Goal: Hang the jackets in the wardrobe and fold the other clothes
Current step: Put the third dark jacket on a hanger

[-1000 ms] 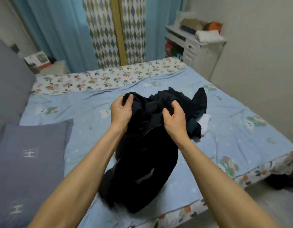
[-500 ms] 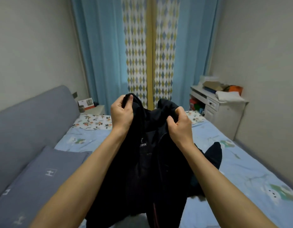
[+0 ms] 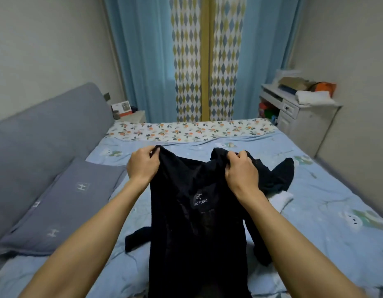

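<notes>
A black jacket [image 3: 197, 229] with a small white chest logo hangs in front of me over the bed. My left hand [image 3: 143, 165] grips its top edge on the left and my right hand [image 3: 242, 172] grips the top edge on the right, spreading it between them. Its lower part drops out of view at the bottom. Behind it on the bed lie another dark garment [image 3: 280, 175] and a white piece of clothing [image 3: 280, 200], partly hidden by my right arm.
The bed [image 3: 328, 190] has a light blue sheet with a floral strip at its far side. Grey pillows [image 3: 63, 203] and a grey headboard [image 3: 42, 130] line the left. A white cabinet [image 3: 298, 117] stands at the right wall, a small nightstand [image 3: 132, 116] by the curtains [image 3: 205, 61].
The jacket came up off the bed, and my hands have moved apart, spreading its top edge wider. The view has tilted back down toward the bed.
</notes>
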`<control>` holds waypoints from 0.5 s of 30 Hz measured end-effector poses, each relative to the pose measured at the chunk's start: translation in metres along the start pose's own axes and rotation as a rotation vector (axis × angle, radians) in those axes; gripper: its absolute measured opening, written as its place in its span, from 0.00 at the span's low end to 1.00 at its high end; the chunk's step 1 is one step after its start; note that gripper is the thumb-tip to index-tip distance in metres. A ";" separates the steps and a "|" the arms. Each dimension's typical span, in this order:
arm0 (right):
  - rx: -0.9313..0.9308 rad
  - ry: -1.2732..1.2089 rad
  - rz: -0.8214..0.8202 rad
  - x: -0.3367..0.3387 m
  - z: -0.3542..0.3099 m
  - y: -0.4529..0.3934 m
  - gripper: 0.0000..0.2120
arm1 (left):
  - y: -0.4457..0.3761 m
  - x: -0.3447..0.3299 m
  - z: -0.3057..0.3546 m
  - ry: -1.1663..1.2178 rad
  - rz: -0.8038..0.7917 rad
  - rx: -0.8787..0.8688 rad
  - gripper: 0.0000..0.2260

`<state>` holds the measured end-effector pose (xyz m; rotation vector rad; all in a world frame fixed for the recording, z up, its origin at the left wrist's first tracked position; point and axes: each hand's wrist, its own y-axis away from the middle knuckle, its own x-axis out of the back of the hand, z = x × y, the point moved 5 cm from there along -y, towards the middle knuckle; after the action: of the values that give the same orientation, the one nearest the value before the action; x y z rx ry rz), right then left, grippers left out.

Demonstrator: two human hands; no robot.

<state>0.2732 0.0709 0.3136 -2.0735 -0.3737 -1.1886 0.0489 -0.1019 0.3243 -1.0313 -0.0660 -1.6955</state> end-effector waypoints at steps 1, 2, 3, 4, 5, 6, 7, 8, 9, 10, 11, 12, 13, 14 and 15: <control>-0.010 0.040 -0.028 -0.006 0.002 0.004 0.02 | 0.004 -0.003 -0.007 -0.043 -0.015 0.011 0.13; -0.019 0.069 -0.046 -0.011 0.003 0.008 0.02 | 0.007 -0.007 -0.015 -0.074 -0.036 0.021 0.14; -0.029 0.092 -0.056 -0.017 0.003 0.011 0.04 | 0.010 -0.011 -0.022 -0.096 -0.070 0.032 0.14; -0.035 0.107 -0.064 -0.020 0.002 0.013 0.06 | 0.012 -0.016 -0.028 -0.115 -0.112 0.052 0.13; -0.039 0.117 -0.076 -0.026 0.000 0.016 0.06 | 0.015 -0.021 -0.037 -0.132 -0.158 0.084 0.13; -0.050 0.117 -0.090 -0.029 -0.002 0.018 0.07 | 0.017 -0.026 -0.044 -0.142 -0.198 0.121 0.12; -0.064 0.092 -0.108 -0.033 -0.004 0.019 0.06 | 0.019 -0.030 -0.051 -0.140 -0.237 0.156 0.12; -0.084 0.062 -0.134 -0.037 -0.005 0.018 0.05 | 0.019 -0.033 -0.055 -0.123 -0.275 0.184 0.12; -0.108 0.025 -0.166 -0.042 -0.006 0.016 0.02 | 0.018 -0.036 -0.057 -0.093 -0.306 0.207 0.12; -0.131 -0.030 -0.194 -0.046 -0.008 0.014 0.02 | 0.017 -0.037 -0.058 -0.043 -0.318 0.223 0.12; -0.153 -0.110 -0.195 -0.047 -0.009 0.011 0.04 | 0.016 -0.037 -0.055 0.028 -0.292 0.230 0.12; -0.174 -0.224 -0.160 -0.047 -0.010 0.009 0.04 | 0.016 -0.033 -0.053 0.116 -0.220 0.224 0.13; -0.200 -0.360 -0.083 -0.044 -0.012 0.006 0.04 | 0.016 -0.027 -0.050 0.218 -0.106 0.204 0.14; -0.236 -0.482 -0.005 -0.043 -0.010 0.008 0.04 | 0.021 -0.019 -0.049 0.317 0.022 0.183 0.13; -0.277 -0.555 0.035 -0.043 -0.009 0.008 0.04 | 0.026 -0.013 -0.047 0.392 0.118 0.157 0.12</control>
<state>0.2493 0.0628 0.2771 -2.6325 -0.4419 -0.6503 0.0426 -0.1263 0.2754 -0.5639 0.1122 -1.7247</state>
